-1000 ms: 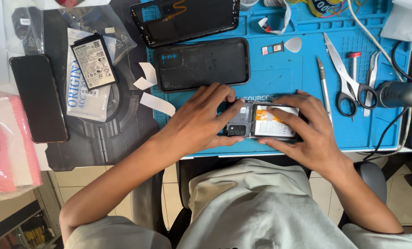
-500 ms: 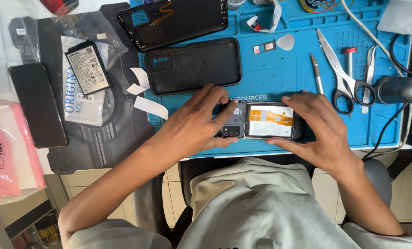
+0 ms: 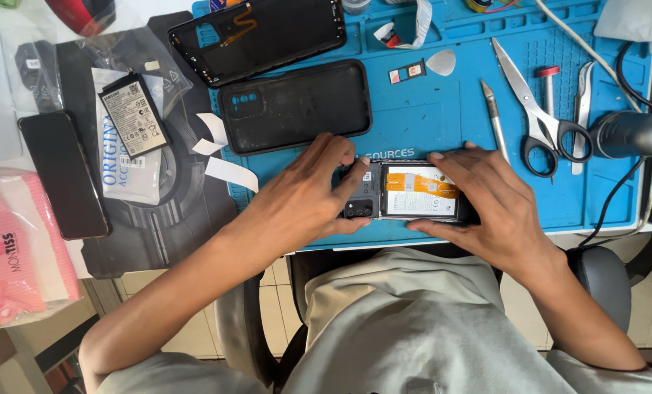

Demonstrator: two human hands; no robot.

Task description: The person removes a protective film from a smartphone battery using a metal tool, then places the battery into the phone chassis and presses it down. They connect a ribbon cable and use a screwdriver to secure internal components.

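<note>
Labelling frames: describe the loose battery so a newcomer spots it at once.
Look left of the blue mat, on the dark printed sheet. The battery lies tilted on a white packet, right of a black phone. It alone is a small black slab with a white label.

Both bare forearms rise from the bottom corners of the frame and converge toward its centre. The left hand (image 3: pixel 304 191) lies palm down just left of centre, its wrist straight, its fingers bent with the tips pointing right and its thumb tucked low along the near side. The right hand (image 3: pixel 495 206) sits right of centre, palm down, fingers spread and pointing left, thumb stretched along the near edge. The fingertips of the two hands stay apart.
</note>
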